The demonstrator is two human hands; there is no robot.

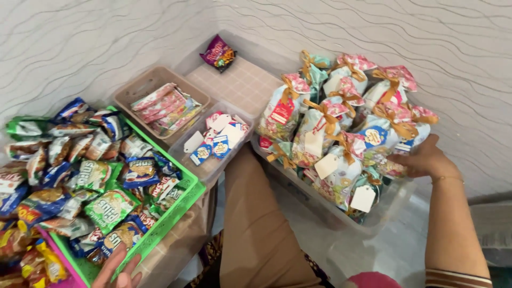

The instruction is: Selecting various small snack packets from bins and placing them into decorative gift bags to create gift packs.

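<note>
- Looking down from a head-worn camera, a person sits on the floor against a pale wall patterned with wavy lines, with trays and bins spread in front of their tan-clad leg [256,224].
- Resting at the far right, the right hand [421,159] lies against the outer side of a cluster of gift bags [346,128]; its fingers curl loosely around the nearest bag, touching it, though a full grip cannot be confirmed.
- Standing upright and packed close, the gift bags are pastel printed pouches tied at the neck with gold ribbon and hung with small paper tags; they fill a clear plastic bin [389,205].
- From the right hand the bags lie to the left and slightly away from the person, so this hand is by far the nearer one.
- Appearing at the bottom left edge, the left hand [120,272] is open, fingers spread, touching the near rim of a green crate [176,213].
- Heaped in that crate are many small snack packets [101,176] in blue, green and orange.
- Between the crate and the bin sit a shallow clear tray of loose paper tags [218,140], a beige basket of pink wrapped bars [160,104], and one purple snack packet [217,52] on a clear lid further back.
- The left hand is well apart from the gift bags, with the leg between.
</note>
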